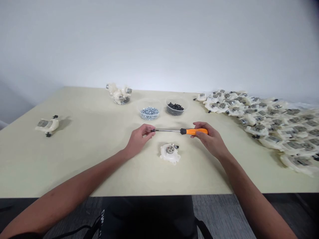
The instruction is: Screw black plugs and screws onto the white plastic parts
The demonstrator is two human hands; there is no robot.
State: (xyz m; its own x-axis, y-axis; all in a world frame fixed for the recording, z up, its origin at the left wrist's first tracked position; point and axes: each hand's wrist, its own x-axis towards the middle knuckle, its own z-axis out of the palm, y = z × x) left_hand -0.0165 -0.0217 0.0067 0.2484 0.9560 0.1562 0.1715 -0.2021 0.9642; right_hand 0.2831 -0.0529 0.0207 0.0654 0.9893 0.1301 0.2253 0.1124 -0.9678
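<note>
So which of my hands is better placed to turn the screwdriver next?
Your right hand, probably: it holds the screwdriver by its orange handle, while your left hand pinches a small dark piece at the far end.

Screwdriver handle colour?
Orange, with a black collar where the shaft enters; the screwdriver handle shows best in the head view, held in the right hand.

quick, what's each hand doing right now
Left hand: closed, pinching a small black part at the screwdriver tip.
Right hand: closed, holding the screwdriver's orange handle.
</note>
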